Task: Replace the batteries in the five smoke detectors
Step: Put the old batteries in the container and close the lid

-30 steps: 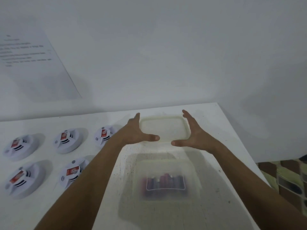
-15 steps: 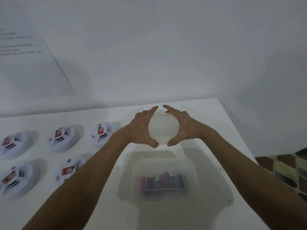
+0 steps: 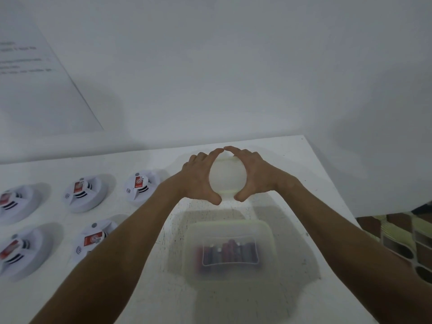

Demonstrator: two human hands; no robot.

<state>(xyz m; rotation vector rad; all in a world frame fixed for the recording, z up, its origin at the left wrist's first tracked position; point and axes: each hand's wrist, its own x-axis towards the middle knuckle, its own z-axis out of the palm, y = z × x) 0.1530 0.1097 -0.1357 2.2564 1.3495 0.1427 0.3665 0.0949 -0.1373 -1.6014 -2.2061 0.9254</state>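
now hands (image 3: pixel 227 178) cup lid (image 3: pixel 227 176); battery box (image 3: pixel 230 251) nearer.

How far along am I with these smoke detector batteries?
Barely started. Done: nothing visible. In hand: both hands, left and right, hold the far translucent container. Left: the near container of batteries looks untouched, and all five smoke detectors sit apart on the table.
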